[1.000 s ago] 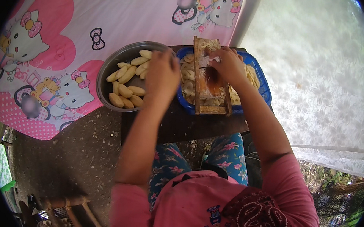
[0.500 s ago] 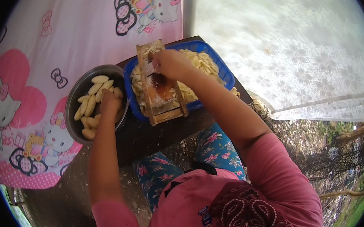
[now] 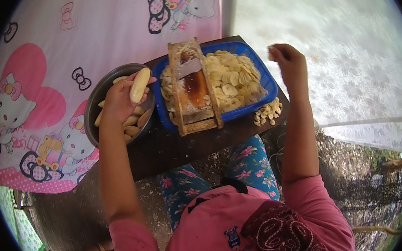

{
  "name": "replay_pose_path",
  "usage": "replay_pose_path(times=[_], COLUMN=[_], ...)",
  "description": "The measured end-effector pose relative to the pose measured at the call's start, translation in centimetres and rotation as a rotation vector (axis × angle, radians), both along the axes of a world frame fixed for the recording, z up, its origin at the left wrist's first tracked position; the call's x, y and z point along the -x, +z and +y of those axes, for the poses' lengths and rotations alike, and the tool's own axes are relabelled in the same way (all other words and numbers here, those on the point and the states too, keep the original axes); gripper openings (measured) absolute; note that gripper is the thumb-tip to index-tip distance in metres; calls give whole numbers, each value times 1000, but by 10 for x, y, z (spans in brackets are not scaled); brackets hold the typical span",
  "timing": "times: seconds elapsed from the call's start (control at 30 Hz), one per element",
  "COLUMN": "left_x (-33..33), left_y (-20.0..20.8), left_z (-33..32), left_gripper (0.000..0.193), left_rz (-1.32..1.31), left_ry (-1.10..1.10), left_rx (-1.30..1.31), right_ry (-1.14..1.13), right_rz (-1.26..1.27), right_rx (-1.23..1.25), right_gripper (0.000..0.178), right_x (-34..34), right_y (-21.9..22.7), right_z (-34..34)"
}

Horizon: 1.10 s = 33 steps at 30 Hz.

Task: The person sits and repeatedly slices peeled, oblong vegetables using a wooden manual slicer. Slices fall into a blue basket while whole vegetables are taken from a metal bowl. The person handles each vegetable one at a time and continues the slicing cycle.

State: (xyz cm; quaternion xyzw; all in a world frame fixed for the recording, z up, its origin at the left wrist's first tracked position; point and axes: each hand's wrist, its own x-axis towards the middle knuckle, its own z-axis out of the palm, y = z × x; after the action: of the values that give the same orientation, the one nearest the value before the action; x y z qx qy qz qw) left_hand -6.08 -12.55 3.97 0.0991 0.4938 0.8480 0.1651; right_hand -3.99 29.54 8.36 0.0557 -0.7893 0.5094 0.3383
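Note:
A peeled banana [image 3: 140,85] is gripped in my left hand [image 3: 118,100], raised over the metal pot [image 3: 94,94] on the left. More peeled bananas [image 3: 134,126] lie inside that pot, partly hidden by the hand. A wooden slicer [image 3: 193,90] with a metal blade rests across the blue plastic basket [image 3: 271,93]. Beneath and beside it, the basket is heaped with thin banana slices [image 3: 230,80]. My right hand [image 3: 292,65] is up beyond the basket's right side, fingers pinched together; a small bit seems to be at the fingertips, too unclear to name.
Small banana scraps [image 3: 268,113] are piled on the dark table [image 3: 174,149] by the basket's right corner. A pink printed cloth [image 3: 40,91] hangs at the left and back, and a pale lace curtain [image 3: 348,64] at the right. My knees are under the near table edge.
My left hand has come up out of the pot with a banana. My right hand has left the slicer and moved right, past the basket. The whole view has shifted slightly.

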Motion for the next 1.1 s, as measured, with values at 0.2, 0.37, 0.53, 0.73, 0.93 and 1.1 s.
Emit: replay_pose_path(times=[0.2, 0.37, 0.53, 0.73, 0.93, 1.1], left_x=[-17, -26, -35, -68, -68, -54], left_y=[14, 27, 32, 26, 39, 39], left_z=[45, 74, 128, 172, 130, 115], left_gripper=[43, 40, 36, 50, 60, 62], left_rz=[-130, -35, 159, 248, -29, 113], left_ry=[9, 0, 247, 337, 126, 176], left_rx=[-62, 57, 245, 118, -159, 85], right_ry=[-159, -169, 170, 639, 751, 570], right_rz=[-408, -319, -117, -146, 15, 141], right_rx=[-114, -230, 180, -69, -523, -157], right_gripper=[19, 17, 34, 63, 69, 46], right_x=[-19, -30, -48, -53, -51, -17], right_y=[-80, -69, -9, -2, 2, 0], right_z=[64, 52, -22, -116, -119, -136])
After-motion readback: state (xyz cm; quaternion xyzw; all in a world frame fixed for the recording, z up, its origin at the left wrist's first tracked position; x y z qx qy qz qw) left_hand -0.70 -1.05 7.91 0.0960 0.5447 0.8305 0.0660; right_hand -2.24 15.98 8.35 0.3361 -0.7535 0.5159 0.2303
